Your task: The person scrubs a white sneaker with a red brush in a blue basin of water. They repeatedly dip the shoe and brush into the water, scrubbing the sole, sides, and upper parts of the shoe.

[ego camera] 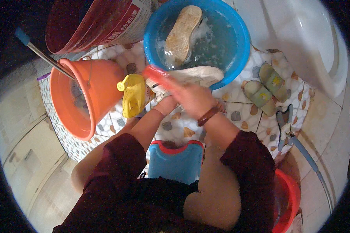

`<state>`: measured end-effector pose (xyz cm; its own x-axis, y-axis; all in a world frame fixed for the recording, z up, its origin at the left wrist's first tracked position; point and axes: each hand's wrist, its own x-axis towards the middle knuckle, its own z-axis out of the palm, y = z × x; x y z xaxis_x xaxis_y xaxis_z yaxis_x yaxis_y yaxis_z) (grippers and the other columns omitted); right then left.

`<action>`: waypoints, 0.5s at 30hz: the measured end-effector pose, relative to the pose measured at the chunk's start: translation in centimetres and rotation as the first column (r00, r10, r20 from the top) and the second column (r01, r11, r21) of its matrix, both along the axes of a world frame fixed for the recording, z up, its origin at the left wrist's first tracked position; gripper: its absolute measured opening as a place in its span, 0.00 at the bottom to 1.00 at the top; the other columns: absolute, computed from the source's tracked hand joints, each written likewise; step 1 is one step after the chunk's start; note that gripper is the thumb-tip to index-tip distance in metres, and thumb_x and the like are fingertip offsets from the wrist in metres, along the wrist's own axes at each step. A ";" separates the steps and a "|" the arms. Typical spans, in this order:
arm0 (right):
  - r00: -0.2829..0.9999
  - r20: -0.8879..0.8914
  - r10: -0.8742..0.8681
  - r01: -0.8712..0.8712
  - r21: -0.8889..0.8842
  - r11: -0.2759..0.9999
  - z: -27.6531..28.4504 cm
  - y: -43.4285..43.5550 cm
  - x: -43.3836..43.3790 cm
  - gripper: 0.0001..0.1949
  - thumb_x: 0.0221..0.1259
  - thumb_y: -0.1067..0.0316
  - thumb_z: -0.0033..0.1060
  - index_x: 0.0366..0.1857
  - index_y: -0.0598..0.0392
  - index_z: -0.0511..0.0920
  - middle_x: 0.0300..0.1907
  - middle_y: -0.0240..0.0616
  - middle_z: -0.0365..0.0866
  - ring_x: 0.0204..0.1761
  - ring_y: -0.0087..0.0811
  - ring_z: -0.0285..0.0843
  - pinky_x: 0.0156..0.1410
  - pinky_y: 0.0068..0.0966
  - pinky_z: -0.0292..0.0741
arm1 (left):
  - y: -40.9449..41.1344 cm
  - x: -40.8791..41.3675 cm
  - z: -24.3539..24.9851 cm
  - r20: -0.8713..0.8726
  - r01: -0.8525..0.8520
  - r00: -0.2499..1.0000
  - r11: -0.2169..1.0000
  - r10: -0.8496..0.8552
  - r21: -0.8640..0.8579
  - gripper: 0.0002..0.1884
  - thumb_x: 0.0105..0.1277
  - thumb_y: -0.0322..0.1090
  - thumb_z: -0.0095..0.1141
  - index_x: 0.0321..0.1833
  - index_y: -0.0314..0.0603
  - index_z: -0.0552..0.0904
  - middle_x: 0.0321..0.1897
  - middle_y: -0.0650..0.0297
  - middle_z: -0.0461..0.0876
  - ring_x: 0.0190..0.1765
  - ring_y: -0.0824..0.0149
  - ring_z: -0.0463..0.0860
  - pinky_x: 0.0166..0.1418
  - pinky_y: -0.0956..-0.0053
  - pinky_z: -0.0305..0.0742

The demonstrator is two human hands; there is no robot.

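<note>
A white shoe (198, 75) lies over the near rim of a blue basin (245, 43), its toe pointing right. My left hand (167, 104) grips it at the heel and strap end, the fingers partly hidden. In my right hand (199, 98) is a red scrub brush (163, 76), blurred, held against or just above the shoe's left part; I cannot tell which. Cloudy, sudsy water (213, 43) fills the basin. A second shoe (184, 32) rests in it with its tan sole facing up.
An orange bucket (105, 87) with a blue-tipped metal handle (46, 59) lies tilted at left, beside a yellow slipper (134, 94). A dark red bucket (75, 26) stands behind. Green slippers (272, 83), a squeegee-like tool (288, 128) and a red basin (294, 192) are at right. Beneath me is a blue stool (175, 163).
</note>
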<state>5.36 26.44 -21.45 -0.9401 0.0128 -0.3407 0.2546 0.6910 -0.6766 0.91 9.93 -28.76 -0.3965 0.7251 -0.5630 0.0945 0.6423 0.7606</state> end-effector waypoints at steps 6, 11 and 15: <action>0.936 0.197 -0.292 0.242 0.241 0.940 -0.3 9.0 5.9 0.22 0.69 0.56 0.47 0.67 0.29 0.65 0.27 0.51 0.80 0.27 0.50 0.79 0.29 0.43 0.74 | 1.5 -1.1 0.1 0.172 -0.124 0.963 0.906 0.209 -0.404 0.30 0.75 0.55 0.30 0.71 0.42 0.62 0.62 0.50 0.73 0.65 0.54 0.71 0.70 0.66 0.61; 0.984 0.010 -0.180 0.180 0.029 0.983 -1.6 1.0 2.6 0.22 0.69 0.56 0.46 0.66 0.26 0.65 0.29 0.50 0.80 0.28 0.50 0.79 0.31 0.44 0.74 | 1.2 -0.1 -0.1 -0.052 -0.246 0.969 0.961 0.241 -0.127 0.30 0.74 0.57 0.33 0.61 0.39 0.74 0.53 0.51 0.79 0.57 0.55 0.76 0.63 0.65 0.67; 0.964 0.131 -0.233 0.208 0.180 0.961 -1.5 4.5 4.3 0.22 0.69 0.56 0.46 0.66 0.26 0.65 0.26 0.50 0.79 0.28 0.50 0.79 0.31 0.43 0.75 | 1.6 -0.7 1.1 0.017 -0.271 0.960 0.947 0.278 -0.173 0.29 0.73 0.57 0.37 0.60 0.39 0.75 0.56 0.51 0.78 0.61 0.55 0.74 0.67 0.65 0.64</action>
